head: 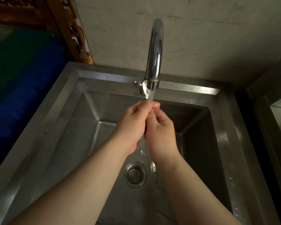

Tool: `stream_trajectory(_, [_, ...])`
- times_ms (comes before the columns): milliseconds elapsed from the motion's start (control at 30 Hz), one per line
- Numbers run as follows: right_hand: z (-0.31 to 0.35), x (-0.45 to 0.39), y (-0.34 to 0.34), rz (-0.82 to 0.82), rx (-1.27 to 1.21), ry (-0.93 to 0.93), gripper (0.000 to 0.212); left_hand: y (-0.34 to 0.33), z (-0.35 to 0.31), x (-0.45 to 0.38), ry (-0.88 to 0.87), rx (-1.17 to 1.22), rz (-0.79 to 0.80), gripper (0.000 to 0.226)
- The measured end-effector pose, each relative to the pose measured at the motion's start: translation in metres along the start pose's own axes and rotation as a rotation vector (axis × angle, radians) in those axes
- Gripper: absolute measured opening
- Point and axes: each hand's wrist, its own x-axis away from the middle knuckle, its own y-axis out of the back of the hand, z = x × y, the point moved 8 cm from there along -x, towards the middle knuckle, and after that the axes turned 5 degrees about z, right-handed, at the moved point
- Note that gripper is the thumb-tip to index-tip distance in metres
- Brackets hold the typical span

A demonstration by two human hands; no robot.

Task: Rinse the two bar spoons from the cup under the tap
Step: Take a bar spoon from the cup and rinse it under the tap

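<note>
Over the steel sink [66, 101], my left hand [131, 125] and my right hand [160, 132] are pressed together around a thin metal bar spoon [145, 90]. Its bowl sticks up beside the spout of the chrome tap [154, 52]. Its forked end [152, 166] hangs below my right wrist. Water runs from the spout onto my fingers and splashes down between my hands. The shaft is hidden inside both hands. I cannot tell whether a second spoon is among my fingers. No cup is in view.
The round drain strainer [135, 174] lies in the basin below my hands. A stained wall stands behind the tap. Left of the sink are a blue bin [23, 95] and carved wooden furniture [66, 26]. A steel counter [272, 120] adjoins on the right.
</note>
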Motion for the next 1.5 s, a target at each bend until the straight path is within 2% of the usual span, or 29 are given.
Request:
stream_trajectory(233, [-0.008, 0.007, 0.003, 0.060, 0.141, 0.017, 0.032, 0.008, -0.014, 0.000, -0.083, 0.032, -0.063, 0.021])
stream_trajectory(367, [-0.003, 0.001, 0.009, 0.022, 0.146, 0.037, 0.028, 0.003, 0.005, 0.006, 0.008, 0.103, -0.005, 0.019])
stream_trajectory(433, [-0.001, -0.002, 0.011, 0.028, 0.210, 0.052, 0.026, 0.005, 0.009, 0.006, 0.033, 0.118, -0.025, 0.021])
stream_trajectory(600, [-0.005, -0.005, 0.019, 0.088, 0.565, 0.017, 0.027, 0.025, 0.001, 0.001, -0.018, 0.175, -0.229, 0.023])
stream_trajectory(767, [0.012, -0.006, 0.033, 0.089, 1.050, 0.118, 0.034, 0.066, 0.019, -0.002, 0.106, 0.382, -0.477, 0.018])
stream_trajectory(833, [0.019, -0.010, 0.036, 0.095, 1.009, 0.111, 0.028, 0.074, 0.036, -0.001, 0.167, 0.471, -0.546, 0.015])
stream_trajectory(933, [0.026, -0.016, 0.038, 0.055, 0.724, 0.053, 0.015, 0.077, 0.067, 0.005, 0.267, 0.625, -0.615, 0.017])
stream_trajectory(1033, [0.031, -0.019, 0.026, 0.054, 0.486, 0.029, 0.013, 0.072, 0.095, 0.015, 0.361, 0.756, -0.628, 0.018])
stream_trajectory(1167, [0.037, -0.019, 0.005, 0.097, 0.461, 0.087, 0.021, 0.051, 0.125, 0.023, 0.489, 0.903, -0.592, 0.023])
stream_trajectory(1267, [0.040, -0.019, 0.002, 0.066, 0.481, 0.121, 0.030, 0.030, 0.138, 0.025, 0.578, 0.979, -0.535, 0.024])
stream_trajectory(1400, [0.043, -0.018, 0.002, 0.029, 0.444, 0.150, 0.031, 0.001, 0.147, 0.029, 0.648, 1.033, -0.454, 0.031])
stream_trajectory(1500, [0.046, -0.015, 0.002, 0.013, 0.440, 0.184, 0.030, -0.009, 0.151, 0.028, 0.664, 1.058, -0.444, 0.025])
